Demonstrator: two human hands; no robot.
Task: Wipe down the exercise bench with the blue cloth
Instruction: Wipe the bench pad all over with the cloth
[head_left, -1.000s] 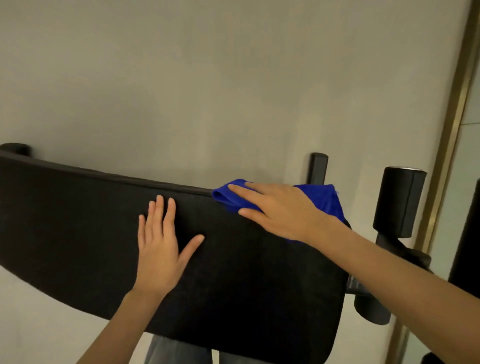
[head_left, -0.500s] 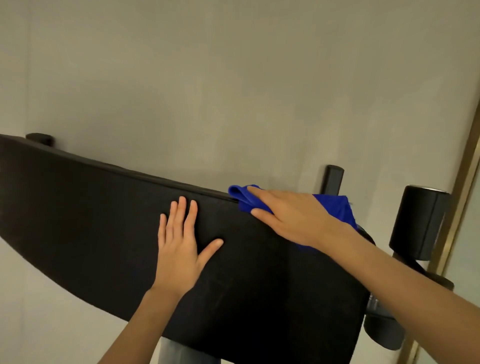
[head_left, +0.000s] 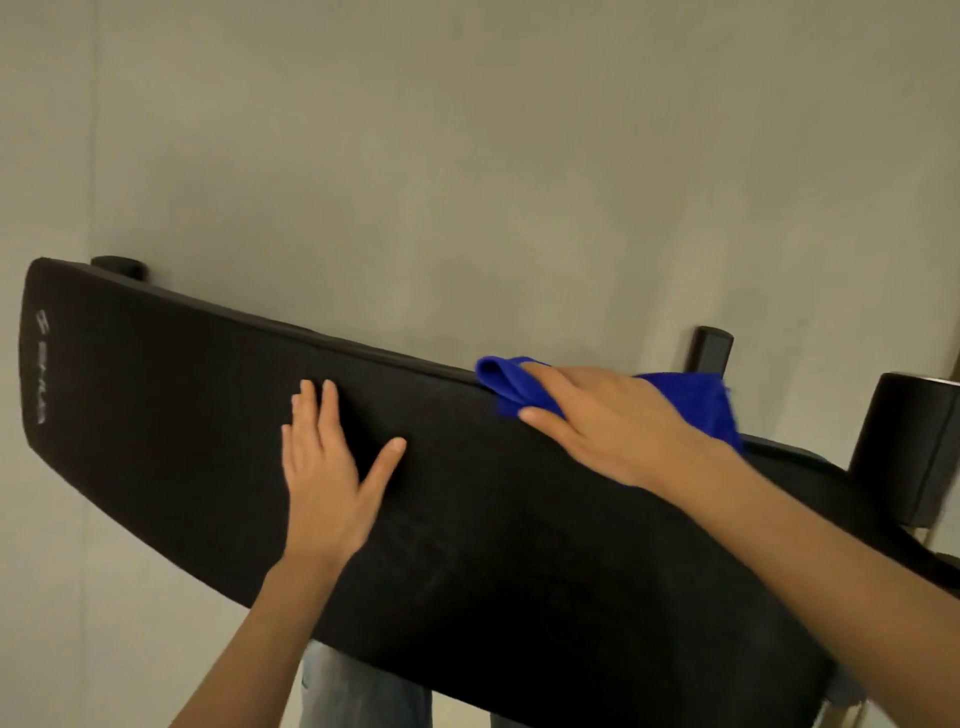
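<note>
The right hand (head_left: 615, 423) hides most of the blue cloth (head_left: 503, 383).

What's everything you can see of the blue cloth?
The blue cloth is saturated royal blue, soft-looking, bunched in folds rather than spread flat. It lies on the far edge of the black bench pad, toward its right end, a rolled fold sticking out left. The right hand presses flat on it, covering its middle; more cloth shows behind the wrist. The left hand rests on the pad, apart from it.
</note>
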